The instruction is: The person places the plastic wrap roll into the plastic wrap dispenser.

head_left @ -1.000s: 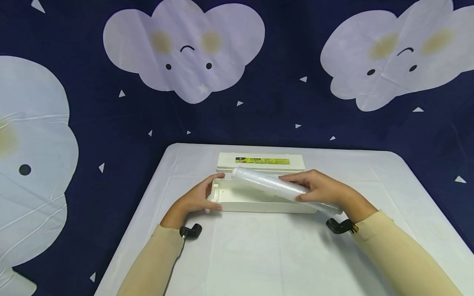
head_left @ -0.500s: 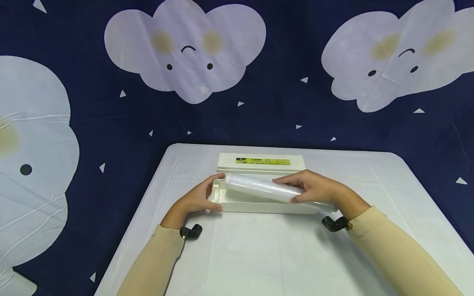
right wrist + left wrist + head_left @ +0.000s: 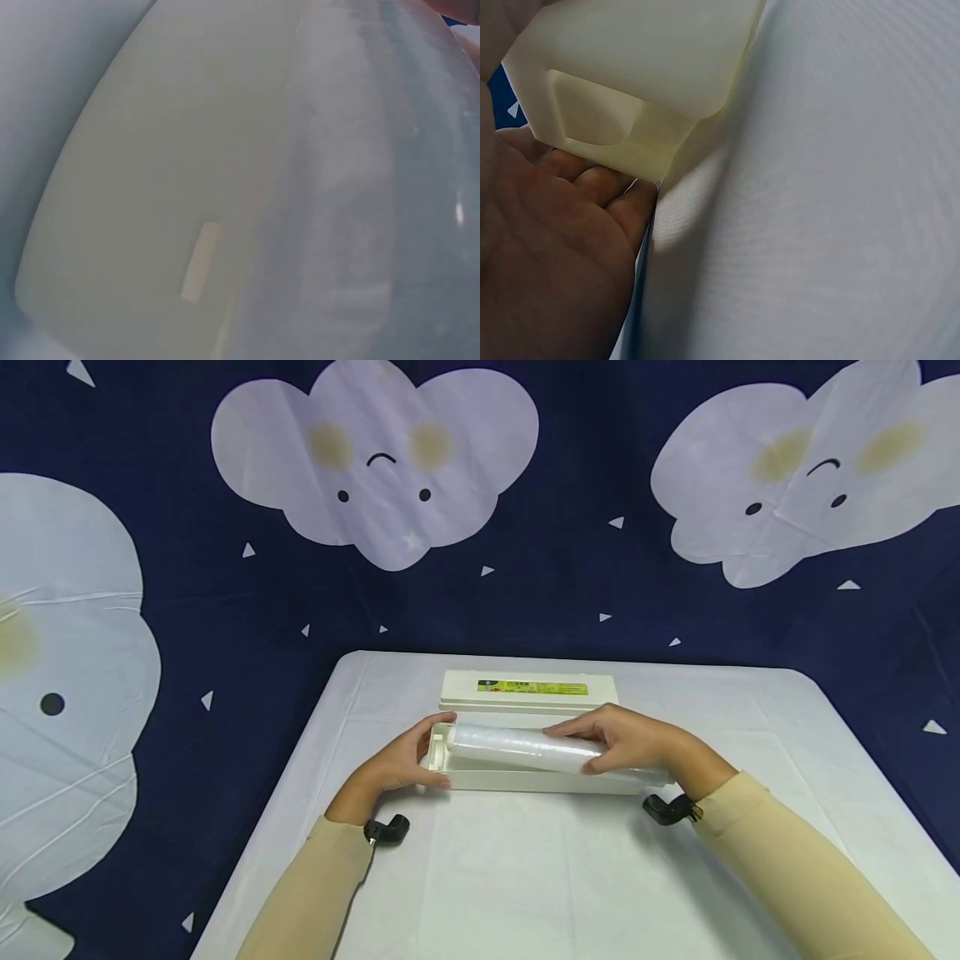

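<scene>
Item: roll of clear cling film point(image 3: 525, 748), long and cylindrical, lying almost level in the open top of a cream plastic dispenser box point(image 3: 525, 775) on the white-covered counter point(image 3: 525, 877). Its right end appears slightly raised; whether it is fully seated cannot be told.

Hold: the roll is gripped toward its right half by the right hand point(image 3: 626, 745), fingers curled over the top and thumb beneath. The box's left end is steadied by the left hand point(image 3: 401, 762), thumb on the near wall and fingers point(image 3: 604, 184) wrapped round the end wall, as is seen in the left wrist view.

Handling, as judged: the roll is taken to be light and stiff along its length, presumably wound on a core. Its outer film is smooth and likely clingy rather than slippery, and is easily dented or snagged if squeezed. A grip near the middle or at both ends is advised. The box is rigid, light and apt to slide unless held.

Nearby: a white lid point(image 3: 528, 689) with a green label lies just behind the box.
</scene>
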Motion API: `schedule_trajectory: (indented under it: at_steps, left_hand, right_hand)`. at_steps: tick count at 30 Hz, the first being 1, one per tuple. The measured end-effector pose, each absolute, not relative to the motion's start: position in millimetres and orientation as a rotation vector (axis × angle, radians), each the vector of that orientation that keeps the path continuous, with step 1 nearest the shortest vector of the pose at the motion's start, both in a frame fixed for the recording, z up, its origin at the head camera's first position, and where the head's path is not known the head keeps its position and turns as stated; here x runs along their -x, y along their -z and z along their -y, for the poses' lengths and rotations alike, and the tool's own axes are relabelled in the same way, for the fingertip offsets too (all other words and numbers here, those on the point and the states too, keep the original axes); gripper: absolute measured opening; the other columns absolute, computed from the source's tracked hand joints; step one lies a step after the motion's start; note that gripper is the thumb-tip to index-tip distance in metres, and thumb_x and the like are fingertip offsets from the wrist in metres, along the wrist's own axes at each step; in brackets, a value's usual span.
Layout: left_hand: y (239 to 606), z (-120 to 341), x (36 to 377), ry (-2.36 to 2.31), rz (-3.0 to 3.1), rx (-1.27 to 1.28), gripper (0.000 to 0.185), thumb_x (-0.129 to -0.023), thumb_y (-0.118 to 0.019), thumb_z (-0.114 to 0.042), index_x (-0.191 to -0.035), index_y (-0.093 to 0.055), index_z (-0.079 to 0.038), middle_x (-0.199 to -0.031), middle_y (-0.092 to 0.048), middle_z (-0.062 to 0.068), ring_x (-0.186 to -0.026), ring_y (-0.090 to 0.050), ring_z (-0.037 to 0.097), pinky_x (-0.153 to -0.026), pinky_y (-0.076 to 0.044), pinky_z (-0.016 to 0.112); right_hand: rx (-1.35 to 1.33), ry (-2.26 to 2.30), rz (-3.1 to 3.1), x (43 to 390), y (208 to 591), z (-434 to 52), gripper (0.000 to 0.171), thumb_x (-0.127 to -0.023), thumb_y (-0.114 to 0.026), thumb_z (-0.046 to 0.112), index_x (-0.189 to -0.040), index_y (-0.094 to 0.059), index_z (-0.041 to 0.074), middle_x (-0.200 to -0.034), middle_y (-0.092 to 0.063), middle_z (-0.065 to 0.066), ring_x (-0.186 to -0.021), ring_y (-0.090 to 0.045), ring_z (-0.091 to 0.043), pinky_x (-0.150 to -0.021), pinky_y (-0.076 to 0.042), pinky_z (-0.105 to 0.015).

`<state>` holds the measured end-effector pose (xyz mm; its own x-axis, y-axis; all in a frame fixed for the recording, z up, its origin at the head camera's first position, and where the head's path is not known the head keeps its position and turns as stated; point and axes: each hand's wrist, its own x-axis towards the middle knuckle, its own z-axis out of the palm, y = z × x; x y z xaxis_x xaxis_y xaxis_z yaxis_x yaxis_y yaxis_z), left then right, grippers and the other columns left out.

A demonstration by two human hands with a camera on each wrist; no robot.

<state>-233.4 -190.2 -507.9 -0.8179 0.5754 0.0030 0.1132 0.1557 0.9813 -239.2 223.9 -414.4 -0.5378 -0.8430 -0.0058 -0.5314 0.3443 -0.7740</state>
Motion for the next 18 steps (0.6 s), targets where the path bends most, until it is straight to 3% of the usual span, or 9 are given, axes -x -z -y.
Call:
schedule_trajectory:
  at_steps: [10,18]
  left_hand:
    - [507.9,189.8,233.1,-1.707,-2.06,-0.658,0.119,-0.069,-0.096,0.005,-0.165,-0.029,-0.011,-0.156,-0.046,0.017,-0.139,-0.048,0.029,-0.115,-0.038,0.041]
    - [508.2,190.6,232.3,-1.708,-2.066,-0.656,0.119,-0.068,-0.096,0.006,-0.166,-0.03,-0.013,-0.159,-0.044,0.015,-0.141,-0.047,0.028,-0.116,-0.037,0.039]
  right_hand:
    - [1.233,1.031,-2.17,246.3,415.4,-213.1,0.072,-0.08,-0.082,-0.006,-0.148,-0.062,0.007,-0.143,-0.063,-0.004,-0.126,-0.062,-0.021,-0.101,-0.051,-0.034]
    - [1.203,1.013,-2.157,251.4,416.1,-204.8,0.071,-0.08,-0.081,-0.007,-0.147,-0.062,0.006,-0.141,-0.064,-0.004,-0.123,-0.064,-0.02,-0.102,-0.051,-0.035]
